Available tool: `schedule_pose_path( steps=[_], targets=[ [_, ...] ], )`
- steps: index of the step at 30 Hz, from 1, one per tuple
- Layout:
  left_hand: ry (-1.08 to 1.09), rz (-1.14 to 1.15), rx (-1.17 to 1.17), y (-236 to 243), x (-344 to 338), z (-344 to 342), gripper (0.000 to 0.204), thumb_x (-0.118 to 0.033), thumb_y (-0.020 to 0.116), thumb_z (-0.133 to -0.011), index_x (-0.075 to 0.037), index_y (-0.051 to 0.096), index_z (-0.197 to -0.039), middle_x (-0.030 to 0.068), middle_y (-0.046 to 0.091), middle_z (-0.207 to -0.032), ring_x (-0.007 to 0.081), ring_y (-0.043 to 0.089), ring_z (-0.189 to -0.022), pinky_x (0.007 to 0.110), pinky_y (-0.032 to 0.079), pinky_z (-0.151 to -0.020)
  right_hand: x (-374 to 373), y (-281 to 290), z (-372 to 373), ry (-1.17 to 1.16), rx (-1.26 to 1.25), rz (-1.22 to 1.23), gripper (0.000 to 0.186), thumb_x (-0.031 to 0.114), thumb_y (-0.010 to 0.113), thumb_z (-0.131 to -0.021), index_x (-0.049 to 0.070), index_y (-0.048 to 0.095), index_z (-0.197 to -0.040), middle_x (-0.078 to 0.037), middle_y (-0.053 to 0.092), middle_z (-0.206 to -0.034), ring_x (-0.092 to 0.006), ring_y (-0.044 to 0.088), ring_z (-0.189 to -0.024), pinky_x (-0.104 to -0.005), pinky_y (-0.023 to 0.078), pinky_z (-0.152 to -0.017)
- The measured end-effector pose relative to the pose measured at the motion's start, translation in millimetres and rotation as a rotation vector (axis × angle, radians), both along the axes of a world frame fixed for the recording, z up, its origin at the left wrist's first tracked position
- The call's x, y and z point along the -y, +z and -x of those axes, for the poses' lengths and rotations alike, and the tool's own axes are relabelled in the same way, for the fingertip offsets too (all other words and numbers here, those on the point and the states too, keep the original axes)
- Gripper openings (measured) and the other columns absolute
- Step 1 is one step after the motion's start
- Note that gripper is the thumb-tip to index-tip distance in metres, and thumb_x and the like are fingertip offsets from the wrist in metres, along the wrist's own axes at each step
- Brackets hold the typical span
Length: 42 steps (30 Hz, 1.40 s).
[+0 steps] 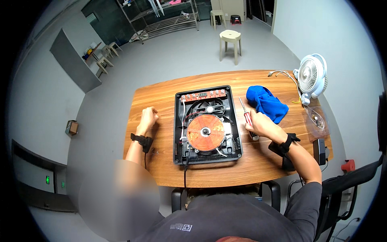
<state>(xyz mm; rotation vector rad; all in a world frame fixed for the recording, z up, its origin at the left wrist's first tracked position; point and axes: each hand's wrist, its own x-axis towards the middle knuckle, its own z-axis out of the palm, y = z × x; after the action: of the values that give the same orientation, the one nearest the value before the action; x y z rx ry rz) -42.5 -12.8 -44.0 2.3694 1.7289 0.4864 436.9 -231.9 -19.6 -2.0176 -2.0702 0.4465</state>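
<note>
An opened induction cooker (177, 133) lies on the wooden table in front of me, its black casing without a top. Inside show a round copper coil (197, 139), a black cooling fan (200, 108) and an orange-red button board (191, 97) along the far edge. My right hand (260, 124), just right of the casing, is closed around the handle of a screwdriver (247, 116), whose metal shaft points away from me. My left hand (148, 118) rests on the table left of the cooker with fingers curled in; whatever they may hold is hidden.
A blue cloth (266, 103) lies beyond my right hand. At the table's right side stand a white fan (311, 76), a clear plastic box (316, 123) and a black device (319, 151). Tiny metal pieces (155, 151) lie near my left wrist. A black cord (185, 173) runs off the near edge.
</note>
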Motion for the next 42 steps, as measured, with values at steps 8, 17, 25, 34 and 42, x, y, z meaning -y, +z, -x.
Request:
schedule_pose_path(
  steps=[8,17,25,34,42],
  targets=[
    [-0.119,0.321,0.239,53,24,-41,0.019,-0.007,0.07,-0.088,0.003,0.078,-0.103,0.0145,0.079,-0.094,0.019,0.076,-0.089,0.033,0.059,-0.083,-20,29,30,0.181,0.056,-0.208,0.042,0.036,0.063,-0.091,0.003,0.05,-0.114,-0.026,0.068,-0.079,-0.046,0.068,-0.072,-0.0548,0.056,-0.066],
    [-0.339,0.55,0.739,68,53,-117,0.01,-0.008,0.068,-0.098,0.001,0.07,-0.102,0.0066,0.072,-0.089,0.0138,0.072,-0.08,0.025,0.06,-0.072,-36,31,72,0.402,-0.164,-0.148,0.032,0.025,0.057,-0.098,0.002,0.05,-0.12,-0.025,0.063,-0.104,-0.0438,0.063,-0.098,-0.0515,0.052,-0.083],
    [-0.371,0.624,0.983,65,56,-116,0.011,-0.009,0.067,-0.099,0.0,0.069,-0.106,0.008,0.073,-0.093,0.0149,0.072,-0.082,0.026,0.062,-0.075,-37,18,72,0.435,-0.174,-0.222,0.043,0.026,0.058,-0.097,0.003,0.049,-0.132,-0.021,0.063,-0.109,-0.0432,0.066,-0.095,-0.051,0.054,-0.08],
    [-0.386,0.666,0.948,66,66,-116,0.013,-0.01,0.067,-0.099,0.002,0.069,-0.106,0.0107,0.073,-0.098,0.0168,0.074,-0.088,0.027,0.063,-0.077,-31,30,74,0.424,-0.177,-0.209,0.038,0.026,0.059,-0.097,0.003,0.05,-0.126,-0.021,0.062,-0.107,-0.0436,0.065,-0.096,-0.0513,0.054,-0.08],
    [-0.358,0.677,0.98,64,68,-121,0.015,-0.013,0.067,-0.1,0.001,0.068,-0.106,0.0112,0.073,-0.097,0.0156,0.073,-0.085,0.027,0.063,-0.077,-31,31,69,0.412,-0.179,-0.189,0.038,0.026,0.059,-0.097,0.004,0.05,-0.126,-0.02,0.063,-0.108,-0.0433,0.065,-0.097,-0.0515,0.054,-0.08]
  ],
)
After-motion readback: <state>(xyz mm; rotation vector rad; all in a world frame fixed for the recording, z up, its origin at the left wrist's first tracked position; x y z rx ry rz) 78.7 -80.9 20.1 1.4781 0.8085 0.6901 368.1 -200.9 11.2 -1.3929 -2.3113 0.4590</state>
